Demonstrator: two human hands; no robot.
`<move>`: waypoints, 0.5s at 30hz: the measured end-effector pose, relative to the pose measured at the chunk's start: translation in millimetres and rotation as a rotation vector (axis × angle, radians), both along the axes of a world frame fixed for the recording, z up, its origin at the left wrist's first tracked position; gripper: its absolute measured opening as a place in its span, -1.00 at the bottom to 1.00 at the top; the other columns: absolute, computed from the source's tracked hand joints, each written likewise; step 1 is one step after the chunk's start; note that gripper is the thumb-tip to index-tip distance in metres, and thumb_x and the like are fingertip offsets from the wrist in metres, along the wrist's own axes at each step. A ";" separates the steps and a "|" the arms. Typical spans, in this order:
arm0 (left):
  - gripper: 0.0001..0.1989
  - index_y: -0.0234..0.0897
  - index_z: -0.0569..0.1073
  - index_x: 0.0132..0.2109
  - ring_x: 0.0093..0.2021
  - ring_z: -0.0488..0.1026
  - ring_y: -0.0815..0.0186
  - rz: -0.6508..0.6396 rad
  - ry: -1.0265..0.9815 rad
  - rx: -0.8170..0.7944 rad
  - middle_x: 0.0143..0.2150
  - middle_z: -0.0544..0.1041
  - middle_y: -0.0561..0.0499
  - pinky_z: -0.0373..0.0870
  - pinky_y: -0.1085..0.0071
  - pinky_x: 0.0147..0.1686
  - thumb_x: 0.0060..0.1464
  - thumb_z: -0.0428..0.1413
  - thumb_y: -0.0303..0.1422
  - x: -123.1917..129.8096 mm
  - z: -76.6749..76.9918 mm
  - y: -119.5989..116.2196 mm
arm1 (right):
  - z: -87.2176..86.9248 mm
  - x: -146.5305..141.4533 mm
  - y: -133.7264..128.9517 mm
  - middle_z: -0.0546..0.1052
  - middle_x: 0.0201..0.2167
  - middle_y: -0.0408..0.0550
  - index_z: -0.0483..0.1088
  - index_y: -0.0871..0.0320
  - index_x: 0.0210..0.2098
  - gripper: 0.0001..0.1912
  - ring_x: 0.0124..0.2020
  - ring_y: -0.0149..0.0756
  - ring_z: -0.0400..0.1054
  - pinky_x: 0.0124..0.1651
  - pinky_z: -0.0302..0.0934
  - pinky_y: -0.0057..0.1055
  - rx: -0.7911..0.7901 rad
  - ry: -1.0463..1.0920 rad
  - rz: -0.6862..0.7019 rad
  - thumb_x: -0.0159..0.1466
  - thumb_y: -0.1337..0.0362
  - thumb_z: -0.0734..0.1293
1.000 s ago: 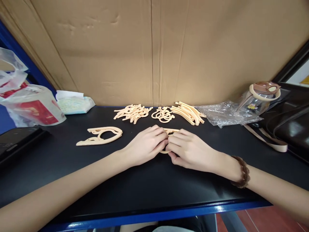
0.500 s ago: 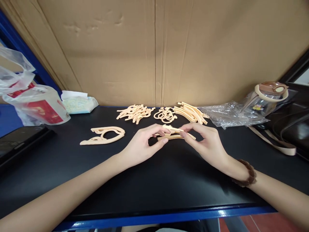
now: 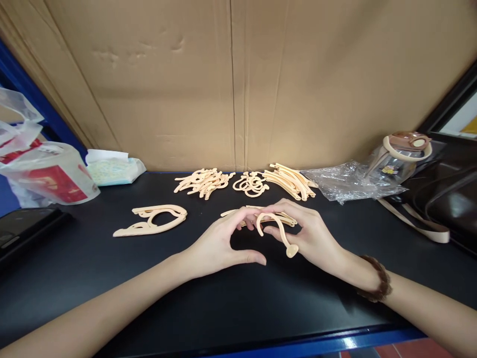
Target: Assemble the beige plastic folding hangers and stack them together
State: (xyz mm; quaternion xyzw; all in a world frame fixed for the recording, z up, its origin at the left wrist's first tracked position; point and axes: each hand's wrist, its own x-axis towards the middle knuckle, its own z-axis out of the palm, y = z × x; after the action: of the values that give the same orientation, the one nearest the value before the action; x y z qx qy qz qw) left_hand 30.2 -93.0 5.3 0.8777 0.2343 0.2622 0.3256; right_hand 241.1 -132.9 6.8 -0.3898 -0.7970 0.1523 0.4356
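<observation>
A beige plastic hanger hook point(image 3: 280, 226) is held up over the table, its curved end to the left and its flat rounded end pointing down. My right hand point(image 3: 309, 231) pinches it between thumb and fingers. Close on its other side, my left hand point(image 3: 227, 243) has its thumb spread from its fingers; the fingertips are near the curve, and whether they touch it I cannot tell. Beige hanger arm pieces point(image 3: 288, 219) lie on the table behind both hands, partly hidden. To the left rests a folded beige hanger point(image 3: 158, 227).
Along the cardboard wall point(image 3: 167, 99) lie piles of short curved pieces point(image 3: 204, 182), hooks point(image 3: 250, 184) and long arms point(image 3: 290, 180). A clear plastic wrapper point(image 3: 343, 180) and a bottle point(image 3: 395, 158) stand right; a tissue pack point(image 3: 117, 170), plastic bag point(image 3: 55, 179) and black device point(image 3: 30, 226) left.
The hook has turned so its curve and flat end now show toward me. My left thumb has moved away from the fingers. The view has shifted slightly.
</observation>
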 end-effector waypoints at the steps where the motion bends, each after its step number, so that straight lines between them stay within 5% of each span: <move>1: -0.32 -0.07 0.25 0.16 -0.14 0.39 0.32 0.015 -0.015 0.000 -0.11 0.47 0.09 0.33 0.37 -0.12 -0.09 0.33 -0.21 0.9 0.4 0.3 | 0.0 -0.5 -0.2 0.51 -0.20 -0.11 0.39 0.06 -0.06 -0.72 -0.17 -0.33 0.39 -0.11 0.28 -0.38 -0.005 0.008 0.010 0.23 0.38 0.37; 7: -0.85 -0.22 0.50 -0.14 -0.40 0.29 0.41 0.140 -0.088 -0.032 -0.37 0.42 0.11 0.24 0.48 -0.38 0.18 0.10 -0.31 3.3 4.2 3.4 | -0.1 -3.3 0.3 0.53 -0.25 -0.11 0.43 0.08 -0.18 -0.88 -0.20 -0.32 0.40 -0.09 0.27 -0.35 -0.015 -0.019 0.003 0.26 0.32 0.35; 15: -0.70 -0.29 0.37 -0.43 -0.48 0.26 0.44 0.238 -0.177 -0.249 -0.51 0.33 0.15 0.20 0.50 -0.46 0.19 0.07 -0.19 -0.1 5.0 -0.8 | -1.7 -5.9 -3.1 0.50 -0.31 -0.14 0.41 0.10 -0.11 -0.80 -0.35 -0.41 0.35 -0.27 0.25 -0.47 -0.231 0.041 0.012 0.32 0.20 0.28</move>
State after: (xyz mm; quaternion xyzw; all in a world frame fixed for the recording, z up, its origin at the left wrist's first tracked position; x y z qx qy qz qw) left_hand 30.1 -93.8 10.4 0.7702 0.3375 0.3439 0.4178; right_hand 235.2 -136.0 5.1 -0.4296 -0.7673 0.2535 0.4029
